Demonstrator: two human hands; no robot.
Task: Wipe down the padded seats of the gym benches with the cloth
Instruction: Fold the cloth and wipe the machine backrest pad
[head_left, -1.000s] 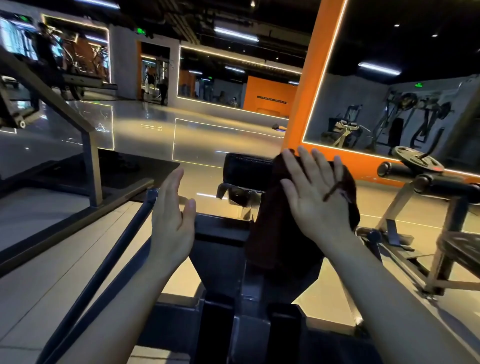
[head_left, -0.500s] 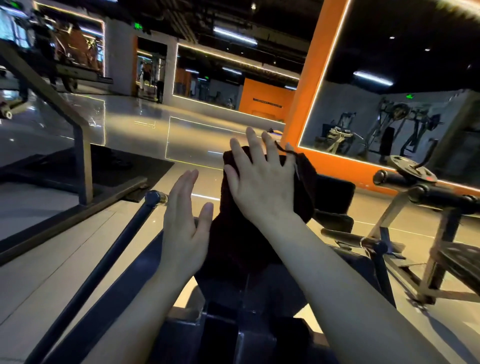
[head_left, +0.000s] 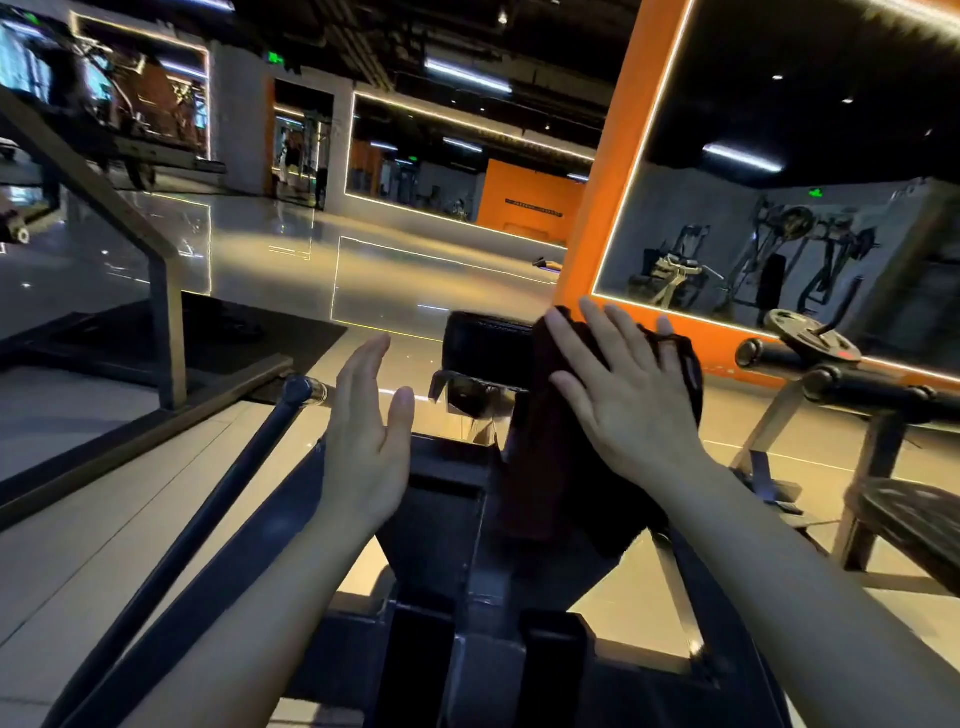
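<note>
- The right hand presses the dark cloth flat, fingers spread, against the black pad.
- The left hand hovers released, left of the cloth.

I see open floor left of the black pad, then a slanted bar. Right of the pad, a plate-loaded lever blocks passage; behind it stands an orange wall.
</note>
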